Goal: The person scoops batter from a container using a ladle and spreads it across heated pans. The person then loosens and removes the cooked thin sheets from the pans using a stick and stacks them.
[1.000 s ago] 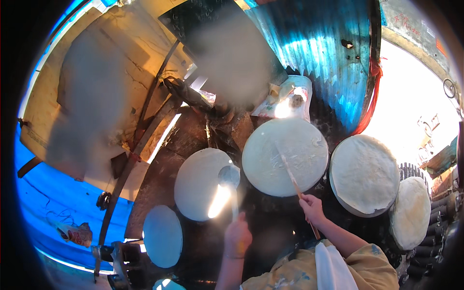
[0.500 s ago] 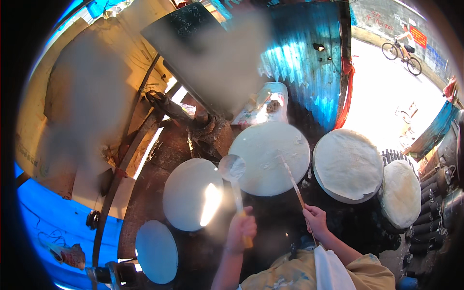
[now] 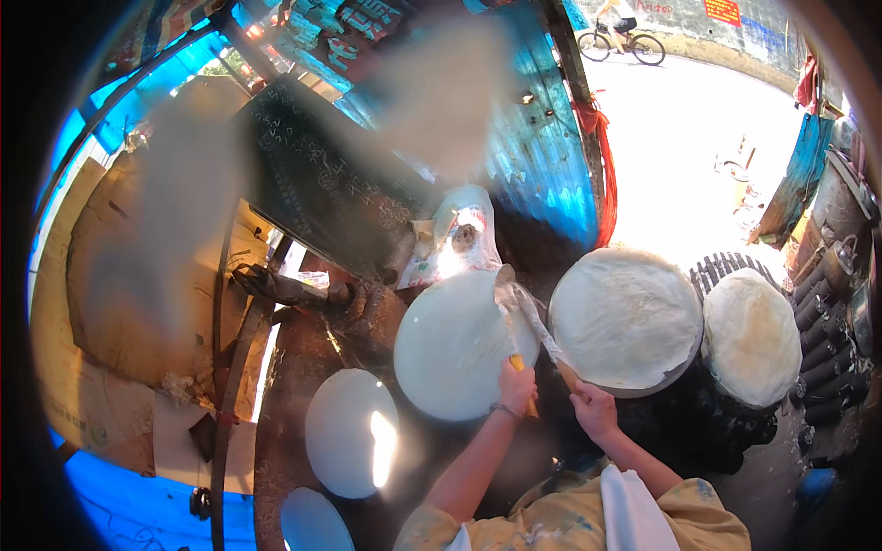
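My left hand (image 3: 517, 390) is closed round the yellow handle of a ladle (image 3: 504, 285). Its pale round head is over the far right rim of a large round white griddle (image 3: 450, 354). In my right hand (image 3: 595, 410) is a wooden stick (image 3: 544, 336), its upper part coated white. The stick's far end meets or overlaps the ladle head; I cannot tell whether they touch. To the right, a round pan (image 3: 625, 317) carries a white, wrinkled sheet of batter or dough. Further right lies a smaller pale round (image 3: 753, 340) with a faintly browned surface.
Two smaller white discs, one glare-streaked (image 3: 344, 441) and one at the lower edge (image 3: 315, 523), lie to the left. A plastic bag (image 3: 459, 243) stands behind the griddle. Dark cylinders (image 3: 827, 340) are stacked at right. Beyond is a bright road with a bicycle (image 3: 623, 44).
The ladle has moved right across the griddle, and its head is now beside the stick. The stick has shifted to the griddle's right rim. My view has turned, and the cyclist appears further left.
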Tool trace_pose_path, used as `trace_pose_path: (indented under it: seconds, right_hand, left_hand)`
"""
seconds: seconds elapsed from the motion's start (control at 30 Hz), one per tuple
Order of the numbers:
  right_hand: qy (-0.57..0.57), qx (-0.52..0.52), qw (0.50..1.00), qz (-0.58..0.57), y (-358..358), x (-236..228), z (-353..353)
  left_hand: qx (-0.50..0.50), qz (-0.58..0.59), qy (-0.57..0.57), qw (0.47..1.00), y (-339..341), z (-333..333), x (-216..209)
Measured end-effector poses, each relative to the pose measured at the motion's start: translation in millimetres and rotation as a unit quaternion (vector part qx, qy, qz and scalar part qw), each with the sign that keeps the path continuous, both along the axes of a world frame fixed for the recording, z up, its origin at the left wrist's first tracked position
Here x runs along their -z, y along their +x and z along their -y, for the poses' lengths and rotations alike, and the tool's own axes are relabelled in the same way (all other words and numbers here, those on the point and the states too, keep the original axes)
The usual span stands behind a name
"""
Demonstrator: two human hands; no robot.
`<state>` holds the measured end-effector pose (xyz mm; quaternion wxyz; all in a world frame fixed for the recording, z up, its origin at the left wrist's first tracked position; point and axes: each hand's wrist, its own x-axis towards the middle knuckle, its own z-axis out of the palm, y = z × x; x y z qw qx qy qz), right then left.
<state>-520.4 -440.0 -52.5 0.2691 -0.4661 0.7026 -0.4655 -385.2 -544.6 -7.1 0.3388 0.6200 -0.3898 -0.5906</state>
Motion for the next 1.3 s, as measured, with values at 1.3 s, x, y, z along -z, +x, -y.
trace_pose_path:
  seconds: [1.3]
  right_hand:
    - [-0.083,-0.088,0.991,0.063,-29.7,-21.2,49.5]
  left_hand:
    - [-0.086,-0.787,0.134,0.596,69.2,-33.9,-95.9]
